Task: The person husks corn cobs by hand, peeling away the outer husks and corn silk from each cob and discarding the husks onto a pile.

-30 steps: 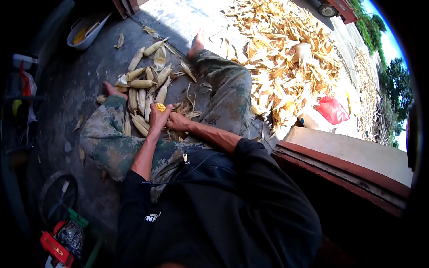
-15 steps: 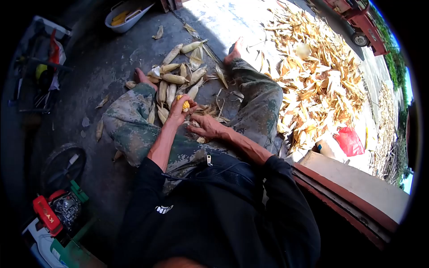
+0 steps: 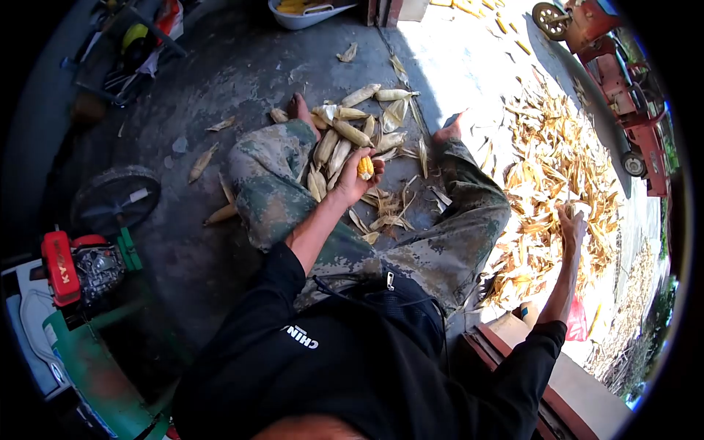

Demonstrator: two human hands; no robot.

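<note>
On concrete floor (image 3: pixel 198 242), shaded about the left hand (image 3: pixel 353 185) and sunlit under the right hand (image 3: pixel 573 218), sat with legs bent and bare feet apart. Kept the cob (image 3: pixel 365 169) in the left hand, as half a second earlier, with fingers closed around it and yellow kernels showing. Swung the right hand out from its earlier place just beside the left, to well apart on the right, over the husk pile (image 3: pixel 550 139). Could not tell the grip there, with fingers bent but lost against pale husk.

Had unhusked ears (image 3: pixel 345 139) heaped just beyond the left hand, lying as before. Had husk scraps (image 3: pixel 390 220) to its right, on floor between the camouflage trousers' (image 3: pixel 275 167) legs. Had a wheel (image 3: pixel 114 202) and a red engine (image 3: pixel 62 268) well off to the left of the left hand. Saw a basin (image 3: pixel 312 20) holding yellow cobs far beyond that hand, now cut by the upper edge though whole earlier.

Turned the view since then, bringing more of the red vehicle (image 3: pixel 612 81) into sight beyond the right hand, and loose cobs (image 3: pixel 522 47) on sunlit ground farther off. Saw a red bag (image 3: pixel 577 320) behind the right hand, beside the forearm.
</note>
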